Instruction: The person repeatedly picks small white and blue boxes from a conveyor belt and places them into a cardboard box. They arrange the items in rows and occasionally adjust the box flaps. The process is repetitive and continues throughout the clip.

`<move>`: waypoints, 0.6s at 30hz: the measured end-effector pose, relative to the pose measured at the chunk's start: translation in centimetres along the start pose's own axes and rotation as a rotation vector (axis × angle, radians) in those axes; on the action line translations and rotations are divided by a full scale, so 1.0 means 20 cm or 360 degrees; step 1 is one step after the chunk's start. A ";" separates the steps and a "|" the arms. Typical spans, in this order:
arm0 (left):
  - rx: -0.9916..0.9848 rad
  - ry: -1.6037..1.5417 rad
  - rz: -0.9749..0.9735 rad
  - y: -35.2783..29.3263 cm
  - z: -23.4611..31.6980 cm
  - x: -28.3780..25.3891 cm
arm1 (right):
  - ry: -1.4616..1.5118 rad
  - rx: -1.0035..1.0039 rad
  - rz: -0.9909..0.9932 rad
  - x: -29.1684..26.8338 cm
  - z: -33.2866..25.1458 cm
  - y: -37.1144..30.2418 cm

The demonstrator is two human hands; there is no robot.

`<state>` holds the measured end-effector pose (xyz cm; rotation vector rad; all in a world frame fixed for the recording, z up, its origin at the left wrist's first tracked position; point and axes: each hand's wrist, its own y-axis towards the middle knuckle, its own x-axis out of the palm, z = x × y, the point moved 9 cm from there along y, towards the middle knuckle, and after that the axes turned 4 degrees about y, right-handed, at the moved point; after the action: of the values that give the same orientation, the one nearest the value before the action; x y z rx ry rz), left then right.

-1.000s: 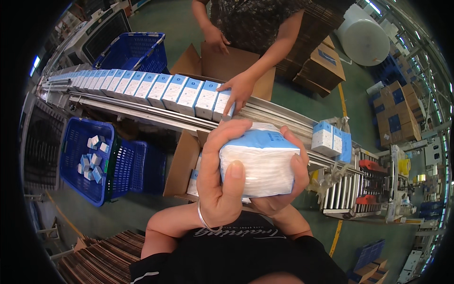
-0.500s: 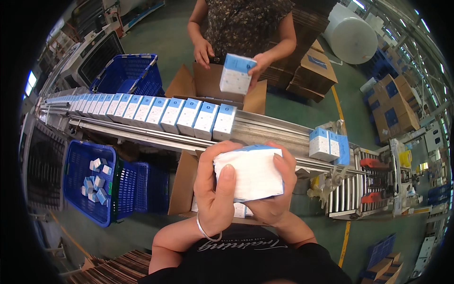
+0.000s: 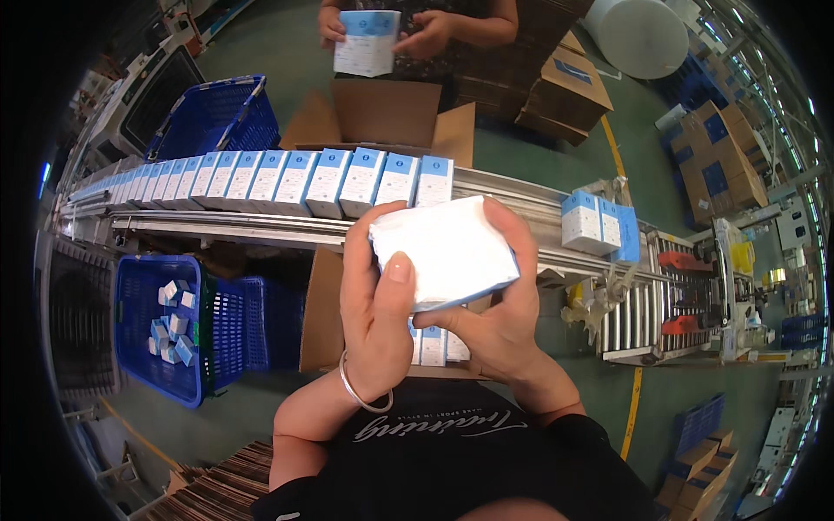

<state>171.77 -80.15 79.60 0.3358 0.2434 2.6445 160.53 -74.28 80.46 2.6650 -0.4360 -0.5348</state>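
Note:
Between my left hand (image 3: 369, 304) and my right hand (image 3: 508, 326) is a soft, block-shaped pack (image 3: 447, 247), its plain white face turned up and blue showing along its lower edge. Both hands grip it from the sides, with my left thumb lying on the white face. Beneath them stands an open cardboard box (image 3: 321, 304), partly hidden by my hands, with several white-and-blue packs (image 3: 432, 346) inside. Just beyond my hands, a row of upright white-and-blue packs (image 3: 287, 182) lines the conveyor (image 3: 508, 204).
Across the conveyor another person holds a similar pack (image 3: 365, 43) above an open cardboard box (image 3: 387, 113). Several packs (image 3: 582, 221) stand farther right on the line, before a roller section (image 3: 630, 321). Blue baskets stand left: one behind (image 3: 217, 117), one in front (image 3: 161, 382) holding small boxes.
The pack in my hands has tilted, its right side now lower. Across the line, the other person's pack has moved away and left, with both hands now at it. The view has shifted slightly.

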 end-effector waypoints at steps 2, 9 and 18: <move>0.0011 -0.0001 0.0017 0.00 0.00 0.00 | 0.0047 0.0019 0.0020 0.00 -0.01 0.00; -0.0024 0.0174 0.0215 -0.01 -0.19 0.01 | -0.0887 -0.0232 0.0217 0.10 0.03 -0.21; 0.0541 0.2063 0.0281 0.61 -0.64 -0.28 | -0.0568 0.0576 0.0593 -0.73 0.88 0.11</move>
<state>167.90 -94.85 69.05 -1.3514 1.0753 2.5552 139.78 -76.29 70.76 2.7124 -1.2065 -0.8823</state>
